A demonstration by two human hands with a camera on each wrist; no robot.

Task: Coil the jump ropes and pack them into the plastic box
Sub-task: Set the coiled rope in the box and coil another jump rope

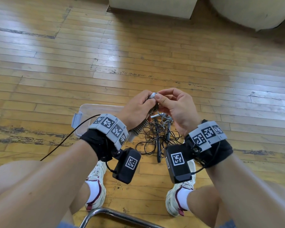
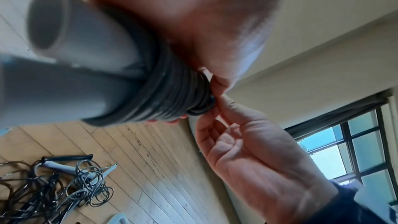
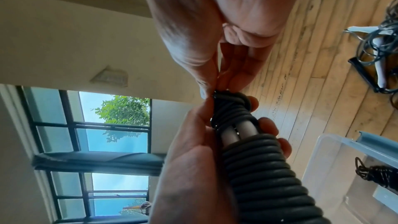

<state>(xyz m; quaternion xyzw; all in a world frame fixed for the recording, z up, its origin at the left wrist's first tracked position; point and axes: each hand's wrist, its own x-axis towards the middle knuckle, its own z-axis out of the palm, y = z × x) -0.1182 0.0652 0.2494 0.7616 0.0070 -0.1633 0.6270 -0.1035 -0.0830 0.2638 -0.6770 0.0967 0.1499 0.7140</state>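
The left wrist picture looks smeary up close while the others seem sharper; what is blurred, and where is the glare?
Left wrist view: the grey handles nearest the lens and the left hand are soft, while the right hand is crisper. Right wrist view: the coiled black rope is sharp. Head view: pale window glare lies on the wooden floor, and its boards bow near the edges.

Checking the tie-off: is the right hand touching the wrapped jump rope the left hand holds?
Touching. In the right wrist view, the right hand's fingertips pinch the black cord atop the wrapped jump rope, which the left hand grips.
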